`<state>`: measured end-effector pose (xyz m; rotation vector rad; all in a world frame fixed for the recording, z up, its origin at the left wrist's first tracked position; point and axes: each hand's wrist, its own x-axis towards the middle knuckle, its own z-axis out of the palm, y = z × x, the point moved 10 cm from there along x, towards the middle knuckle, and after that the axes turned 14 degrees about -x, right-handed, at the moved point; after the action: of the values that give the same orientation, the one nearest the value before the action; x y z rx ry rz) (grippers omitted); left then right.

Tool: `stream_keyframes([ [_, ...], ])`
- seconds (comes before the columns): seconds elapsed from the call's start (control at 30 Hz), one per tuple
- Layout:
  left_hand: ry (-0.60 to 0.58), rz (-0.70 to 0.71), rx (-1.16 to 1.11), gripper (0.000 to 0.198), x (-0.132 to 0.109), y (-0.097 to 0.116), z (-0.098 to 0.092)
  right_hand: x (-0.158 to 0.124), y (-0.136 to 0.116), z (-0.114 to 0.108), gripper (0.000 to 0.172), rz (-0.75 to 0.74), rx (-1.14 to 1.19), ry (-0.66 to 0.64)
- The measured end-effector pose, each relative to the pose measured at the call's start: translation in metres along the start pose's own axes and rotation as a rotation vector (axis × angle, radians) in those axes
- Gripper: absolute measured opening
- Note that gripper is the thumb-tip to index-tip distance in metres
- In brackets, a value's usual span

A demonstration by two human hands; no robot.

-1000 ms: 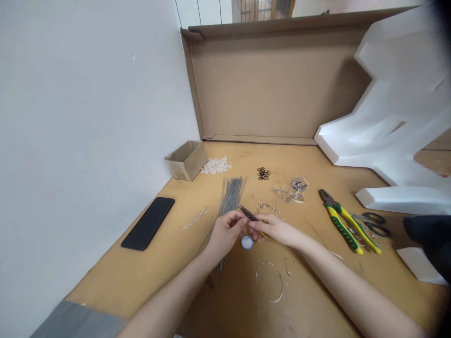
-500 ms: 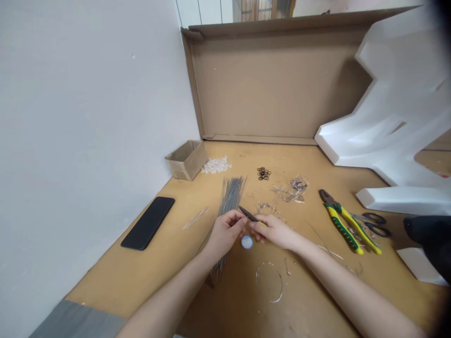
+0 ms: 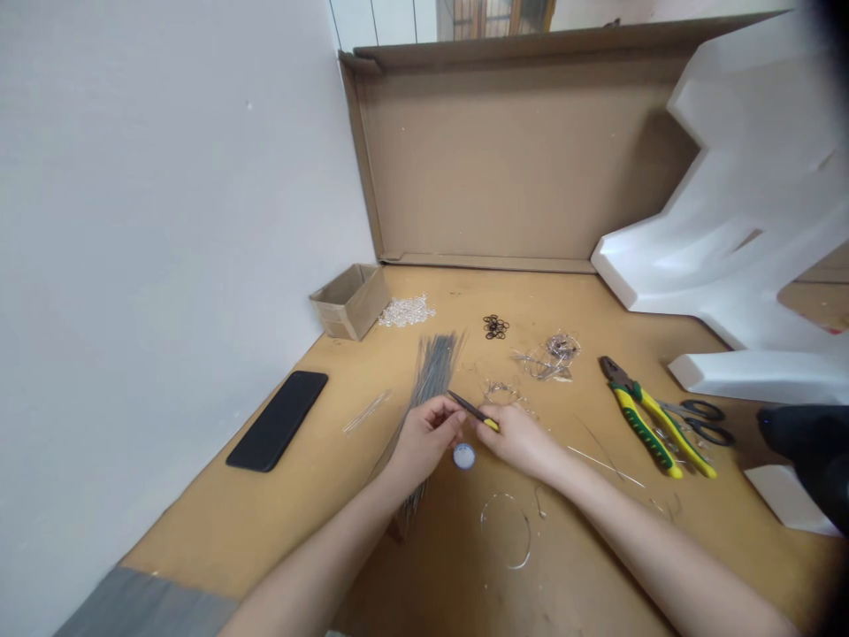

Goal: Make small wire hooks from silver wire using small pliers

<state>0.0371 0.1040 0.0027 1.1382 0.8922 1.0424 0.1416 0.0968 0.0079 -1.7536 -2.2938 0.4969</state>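
My right hand grips small yellow-handled pliers, their dark jaws pointing up-left. My left hand pinches something thin right at the pliers' tip; it is too small to make out. Under my left hand lies a bundle of thin grey wires on the brown table. A small white round cap sits on the table just below both hands. A bent wire ring lies nearer to me.
A black phone lies at the left. A small cardboard box, clear beads, black rings and tangled wire lie farther back. Big green-yellow pliers, scissors and white foam are at the right.
My right hand has shifted slightly, turning so the yellow handle of the small pliers shows more. My left hand has stayed at the tip.
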Motion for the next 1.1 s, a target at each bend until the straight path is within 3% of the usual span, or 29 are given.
stream_keyframes([
  [0.1,0.005,0.005,-0.002,0.02,0.0,-0.001,-0.001,-0.001,0.002,-0.001,0.021,0.06,-0.11,0.03],
  [0.27,0.008,0.027,0.009,0.019,0.002,0.0,-0.001,0.001,0.002,-0.001,0.024,0.034,-0.132,0.071],
  [0.53,0.075,0.044,0.109,0.017,0.001,0.001,-0.007,0.004,0.005,0.003,0.024,-0.034,0.044,0.048],
  [0.67,0.055,0.061,0.127,0.018,0.0,0.001,-0.006,0.005,0.006,0.004,0.023,-0.026,0.107,0.02],
  [0.93,0.051,0.065,0.099,0.018,0.0,0.003,-0.005,0.006,-0.004,0.021,0.017,-0.068,0.566,-0.17],
  [1.1,0.055,0.082,0.126,0.018,0.0,0.003,-0.006,0.006,0.001,0.018,0.018,-0.057,0.416,-0.112],
])
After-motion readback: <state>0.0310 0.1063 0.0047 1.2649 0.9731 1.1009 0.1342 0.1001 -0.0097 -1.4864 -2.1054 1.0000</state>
